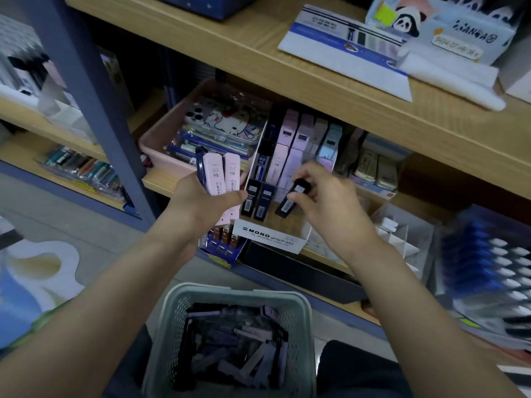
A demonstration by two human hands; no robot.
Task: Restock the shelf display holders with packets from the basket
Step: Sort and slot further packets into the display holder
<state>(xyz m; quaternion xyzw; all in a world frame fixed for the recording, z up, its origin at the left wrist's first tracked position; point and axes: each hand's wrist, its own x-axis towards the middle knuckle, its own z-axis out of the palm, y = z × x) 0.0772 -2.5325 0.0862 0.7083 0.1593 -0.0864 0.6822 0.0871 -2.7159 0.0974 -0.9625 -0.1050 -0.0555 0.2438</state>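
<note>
The wooden shelf (230,53) fills the upper view, with a lower board beneath it carrying a pink tray (156,139) of stationery and, just beside that tray, the clear display holder (270,235) labelled MONO graph. Below, near the person's knees, stands the grey basket (300,304), with a heap of loose packets (244,343) in lilac and dark colours inside, so much of the restocking looks left to do. The holder's back rows stand filled with upright pink, pale and blue packets, while its front row has only two dark packets (257,202) at the left and bare space to their right. The left hand (201,205) hovers in front of the holder's left edge, its fingers curled round a small stack of pink packets (218,175) marked 0.5 HB, with a dark one tucked behind them. The right hand (330,196) reaches into the front row, thumb and fingertips pinching the dark packet (293,198), which leans tilted beside the two already seated. The step in hand seems to be slotting this packet into the front row. The next move likely calls for tipping it upright, pressing it snug against its neighbours, letting go, and then taking another matching packet from the left hand's stack.
</note>
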